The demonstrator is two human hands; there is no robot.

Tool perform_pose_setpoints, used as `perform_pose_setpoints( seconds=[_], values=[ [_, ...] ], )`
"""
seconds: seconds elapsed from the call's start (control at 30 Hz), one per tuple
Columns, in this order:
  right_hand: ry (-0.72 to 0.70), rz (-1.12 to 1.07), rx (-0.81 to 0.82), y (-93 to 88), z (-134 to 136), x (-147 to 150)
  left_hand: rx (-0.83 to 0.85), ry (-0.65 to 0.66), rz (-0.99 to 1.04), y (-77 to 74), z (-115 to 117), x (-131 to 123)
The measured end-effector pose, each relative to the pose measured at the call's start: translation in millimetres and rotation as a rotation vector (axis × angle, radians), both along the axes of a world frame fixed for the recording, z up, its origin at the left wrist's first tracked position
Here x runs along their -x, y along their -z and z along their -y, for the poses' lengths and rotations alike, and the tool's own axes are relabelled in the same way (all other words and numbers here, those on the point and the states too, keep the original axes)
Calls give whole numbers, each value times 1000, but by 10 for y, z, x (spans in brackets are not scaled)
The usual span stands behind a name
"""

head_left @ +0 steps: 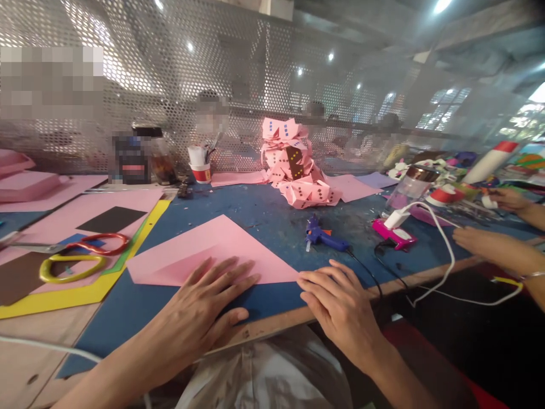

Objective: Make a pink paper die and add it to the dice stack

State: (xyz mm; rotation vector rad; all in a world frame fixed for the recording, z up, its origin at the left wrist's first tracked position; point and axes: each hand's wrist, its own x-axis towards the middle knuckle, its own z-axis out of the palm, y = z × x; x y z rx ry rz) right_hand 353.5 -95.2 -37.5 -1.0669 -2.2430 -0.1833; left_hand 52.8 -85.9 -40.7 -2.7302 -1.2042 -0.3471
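Note:
A sheet of pink paper (221,244), folded to a wide pointed shape, lies on the blue mat in front of me. My left hand (213,298) rests flat on its lower edge with the fingers spread. At the sheet's right corner is my right hand (340,301), its fingers bent together and their tips touching that corner; whether they pinch it is hard to make out. Beyond the right hand lies a blue glue gun (326,236) on its side. Farther back stands a pile of folded pink paper pieces (293,165) with dark and blue dots.
Red-handled scissors (106,243) and yellow-handled scissors (72,267) lie on coloured sheets at left. A pink power strip (394,234) with cables sits right, near a glass jar (409,190). Another person's hands (481,244) are at the far right. A paper cup (200,172) stands behind.

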Motion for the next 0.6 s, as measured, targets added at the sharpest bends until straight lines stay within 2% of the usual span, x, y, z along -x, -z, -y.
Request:
perform_pose_setpoints(
  seconds=[0.33,0.47,0.6],
  values=[
    [50,-42,-30,43,21,-236,-10,2,9,50,-29,17],
    [43,-135,-26,-5,17,-93,-36,-1,18,42,-22,15],
    [-121,-86,69,-92,-13,179,-15,-5,9,31,-3,8]
  ],
)
